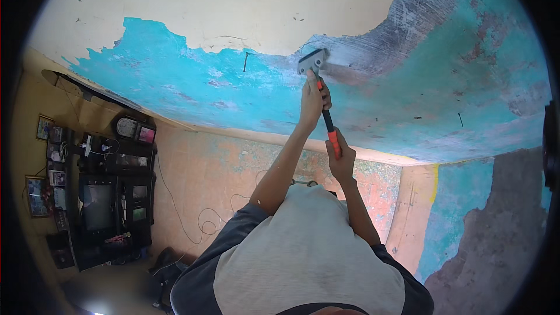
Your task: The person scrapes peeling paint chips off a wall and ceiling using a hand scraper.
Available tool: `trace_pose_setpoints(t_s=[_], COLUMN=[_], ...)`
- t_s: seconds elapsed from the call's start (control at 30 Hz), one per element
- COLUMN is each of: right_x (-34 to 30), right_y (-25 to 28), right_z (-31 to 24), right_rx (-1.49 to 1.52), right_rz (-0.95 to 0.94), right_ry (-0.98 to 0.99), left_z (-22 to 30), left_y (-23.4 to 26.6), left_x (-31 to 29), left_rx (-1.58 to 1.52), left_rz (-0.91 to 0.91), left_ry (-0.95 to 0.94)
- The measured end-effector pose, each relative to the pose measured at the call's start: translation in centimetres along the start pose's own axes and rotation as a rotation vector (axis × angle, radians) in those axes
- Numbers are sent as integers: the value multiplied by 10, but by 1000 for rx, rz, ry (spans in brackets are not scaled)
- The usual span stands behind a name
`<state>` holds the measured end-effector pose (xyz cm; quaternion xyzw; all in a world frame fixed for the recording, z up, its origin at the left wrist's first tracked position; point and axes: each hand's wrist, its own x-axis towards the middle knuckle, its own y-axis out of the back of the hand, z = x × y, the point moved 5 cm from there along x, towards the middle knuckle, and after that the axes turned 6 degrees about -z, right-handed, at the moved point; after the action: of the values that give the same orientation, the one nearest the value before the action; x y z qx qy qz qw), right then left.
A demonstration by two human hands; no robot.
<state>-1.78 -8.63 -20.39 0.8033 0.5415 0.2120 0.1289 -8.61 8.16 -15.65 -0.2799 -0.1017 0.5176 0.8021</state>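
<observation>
Fingers point(312, 83) of one left hand point(311, 105), one right hand point(343, 162), tight around one scraper point(328, 121) at one wall point(181, 79).

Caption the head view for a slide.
Left hand and right hand grip a long-handled scraper at a patchy turquoise wall.

Fingers point(312, 81) clasping scraper point(327, 119) (orange-banded), grey head point(313, 62) at turquoise paint point(265, 90)
</observation>
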Motion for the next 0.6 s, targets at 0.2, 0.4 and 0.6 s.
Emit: trace_pose_setpoints(t_s=[0.2, 0.4, 0.6], right_x=[3, -1, 11], right_y=[-1, -3, -8], right_z=[-14, -13, -37], right_rx=[24, 20, 14], right_rz=[17, 24, 48], right_ry=[40, 28, 66], left_z=[25, 14, 52], left_y=[-3, -11, -13], left_x=[-2, -3, -2], left_rx=[-25, 52, 60], left_rz=[-52, 19, -35], left_ry=[-24, 7, -83])
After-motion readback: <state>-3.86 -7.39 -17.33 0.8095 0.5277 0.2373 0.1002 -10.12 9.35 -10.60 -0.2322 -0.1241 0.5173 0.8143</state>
